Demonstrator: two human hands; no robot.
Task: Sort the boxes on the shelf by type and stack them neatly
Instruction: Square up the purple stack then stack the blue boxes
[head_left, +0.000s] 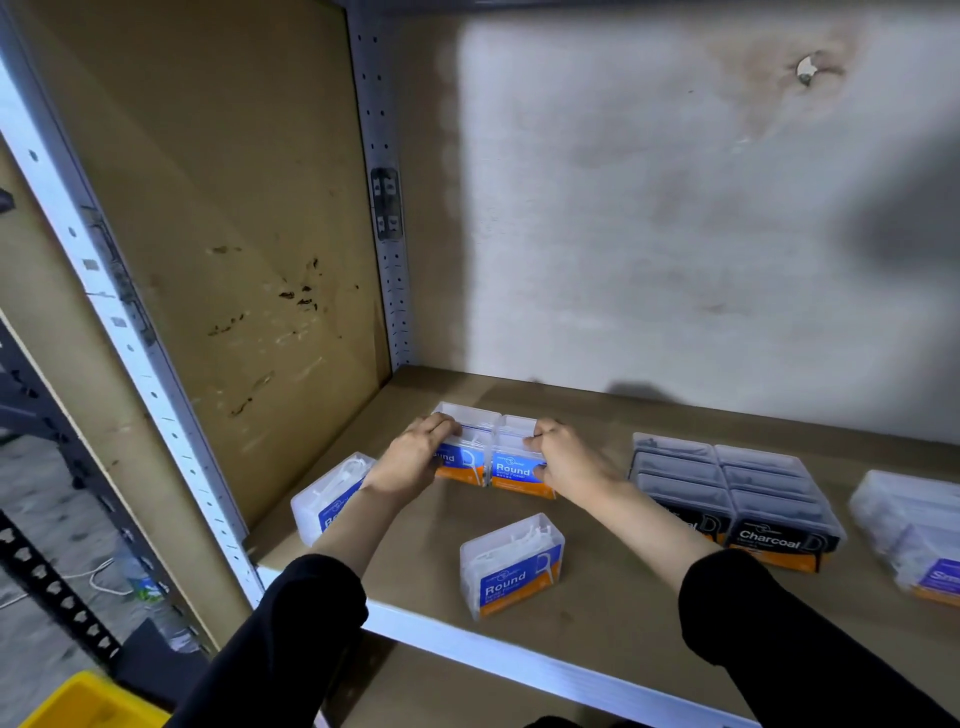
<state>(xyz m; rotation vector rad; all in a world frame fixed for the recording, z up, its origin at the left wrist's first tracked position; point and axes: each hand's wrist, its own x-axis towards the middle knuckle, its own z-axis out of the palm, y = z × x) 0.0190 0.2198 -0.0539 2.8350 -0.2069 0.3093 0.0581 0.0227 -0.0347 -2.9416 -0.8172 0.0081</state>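
Two clear "Round" floss boxes with blue and orange labels stand side by side on the brown shelf (597, 597). My left hand (413, 457) grips the left one (475, 439), fingers curled over its top. The right one (514, 462) is gripped by my right hand (566, 457). A third Round box (511, 564) sits loose near the front edge. A fourth (327, 499) lies at the far left, partly behind my left forearm.
Dark "Charcoal" boxes (737, 499) are stacked in two rows to the right. Clear boxes with purple labels (914, 535) sit at the far right. The shelf's white front rail (519, 660) and left upright (130, 338) bound the space. A yellow bin (88, 704) lies below left.
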